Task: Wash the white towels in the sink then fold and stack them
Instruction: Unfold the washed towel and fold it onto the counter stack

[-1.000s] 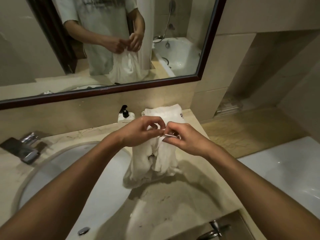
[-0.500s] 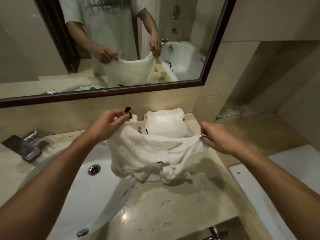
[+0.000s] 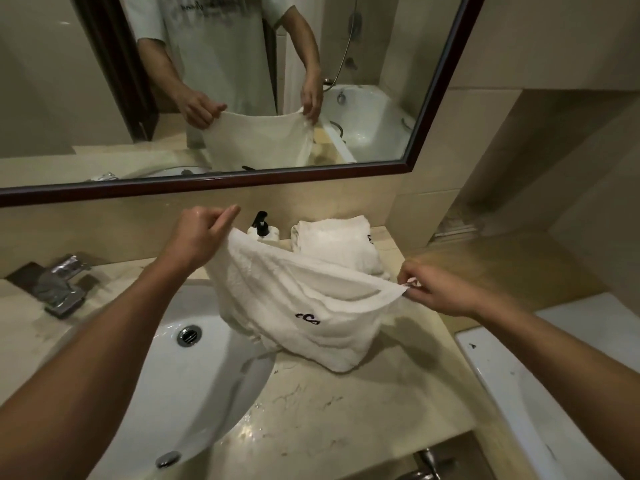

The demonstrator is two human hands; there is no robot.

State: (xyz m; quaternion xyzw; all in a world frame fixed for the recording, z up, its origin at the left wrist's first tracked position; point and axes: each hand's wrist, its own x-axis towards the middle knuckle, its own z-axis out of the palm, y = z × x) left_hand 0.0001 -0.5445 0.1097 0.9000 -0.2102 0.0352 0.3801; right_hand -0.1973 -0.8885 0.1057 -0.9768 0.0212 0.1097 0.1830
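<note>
Head view, looking down at a marble bathroom worktop (image 3: 346, 410) with a person's two bare arms reaching forward. Both hands hold one white towel (image 3: 311, 306) by its upper edge, stretched between them above the worktop, just right of the sink (image 3: 194, 375). The left hand (image 3: 197, 240) is raised higher, near the back edge, with thumb and fingers (image 3: 227, 216) pinching one corner. The right hand (image 3: 440, 292) sits lower, toward the right edge, its fingers pinching the opposite corner. Held this way, the top edge is pulled fairly taut while the rest hangs down, and the bottom folds rest crumpled on the worktop beside the sink rim. A small dark embroidered mark shows on the hanging face.

The spread grip looks meant to open the towel flat and find its edges, likely a first step toward folding it. The cloth is still slack and bunched at the bottom, so it probably needs lifting or shaking out before a neat fold is possible.

At the back right corner lies a folded towel (image 3: 336, 244), apparently the start of the stack, kept away from the basin. Just to its left stands a pump bottle (image 3: 262, 228) against the wall. A chrome tap (image 3: 62, 285) sits at the sink's back left. Water drops glisten on the worktop near the sink's front edge.

Above, a dark-framed mirror (image 3: 446, 64) reflects the person holding the towel, with a bathtub behind.
</note>
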